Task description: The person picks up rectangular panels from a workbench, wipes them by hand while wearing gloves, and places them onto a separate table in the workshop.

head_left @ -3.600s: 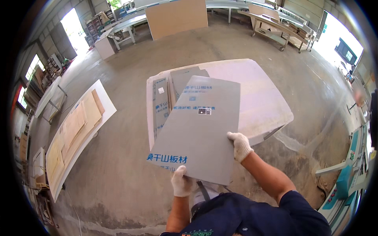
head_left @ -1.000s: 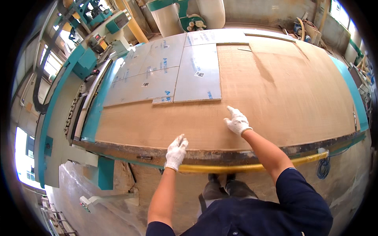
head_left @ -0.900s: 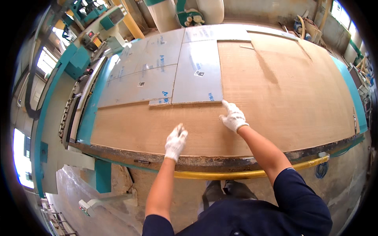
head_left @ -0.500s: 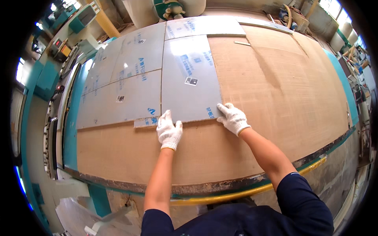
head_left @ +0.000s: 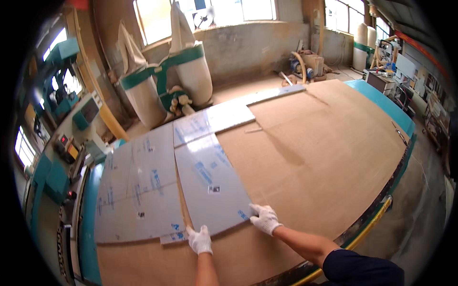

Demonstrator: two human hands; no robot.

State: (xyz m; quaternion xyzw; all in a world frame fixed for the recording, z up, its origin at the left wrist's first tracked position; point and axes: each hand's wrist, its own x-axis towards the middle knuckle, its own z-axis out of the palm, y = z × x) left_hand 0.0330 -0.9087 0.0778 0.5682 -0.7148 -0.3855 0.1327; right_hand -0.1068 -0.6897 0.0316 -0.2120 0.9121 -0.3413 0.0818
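Note:
A rectangular grey panel (head_left: 208, 183) with blue print and a small label lies on a large tan board (head_left: 305, 167). White knit gloves cover both hands. My left hand (head_left: 200, 240) grips the panel's near left corner, beside a narrow grey strip (head_left: 173, 237). At the near right corner, my right hand (head_left: 265, 219) holds the panel by its edge. Several more grey panels (head_left: 138, 186) lie to the left, and a narrow wedge of tan board shows between them and the held panel. The fingertips under the edges are hidden.
Another grey panel (head_left: 214, 117) lies beyond the held one, near a small loose strip (head_left: 254, 130). A yellow rail (head_left: 367, 231) follows the near edge. Teal machinery (head_left: 50, 183) stands at the left, and dust-collector bags (head_left: 191, 71) stand behind the table.
The held panel has turned slightly, opening a gap along its left side. Both hands remain at its near corners. My view has tilted up and shows more of the room.

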